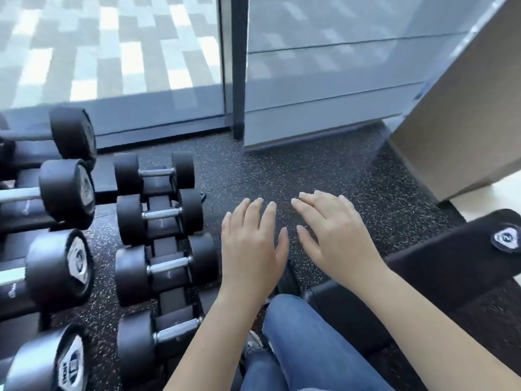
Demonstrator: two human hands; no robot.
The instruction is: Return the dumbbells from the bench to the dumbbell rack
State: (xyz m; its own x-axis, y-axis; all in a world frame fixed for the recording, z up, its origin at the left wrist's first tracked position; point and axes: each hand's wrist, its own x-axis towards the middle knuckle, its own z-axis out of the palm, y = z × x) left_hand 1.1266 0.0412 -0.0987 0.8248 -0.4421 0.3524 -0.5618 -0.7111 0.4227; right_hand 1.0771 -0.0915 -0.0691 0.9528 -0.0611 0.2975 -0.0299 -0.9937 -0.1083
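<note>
Head view, single frame. Item one: our left hand [252,244], palm down, fingers spread flat and loosely apart, holding nothing; it hovers over the speckled rubber floor [282,165] just beside the near end of the small rack. Item two: our right hand [335,235], likewise flat, open and empty, thumb nearly meeting the left thumb; both hands free suggests to us that we are between carries, or that the job is finished. Item three: the dumbbell rack [165,251], a low dark frame with cradles running away from us, each cradle sized so that a dumbbell's heads overhang either side and the chromed handle stays reachable. Item four: four small round-headed dumbbells seated in it, the farthest [155,173], the next [160,214], the third [169,268] and the nearest [160,338], all lying crosswise and parallel, none touching its neighbour. Item five: a larger rack tier at left carrying heavier dumbbells [66,190] end-on to us, plates with badges facing out, presumably so weights can be read. Item six: the bench [462,249], black padded, at right, partly behind our right forearm; the part we can see bears no dumbbell, though much of it lies out of frame, so we cannot tell whether any remain. Item seven: our knee in blue jeans [307,342], between bench and rack. Item eight: a glass partition with dark post [239,80] beyond.
</note>
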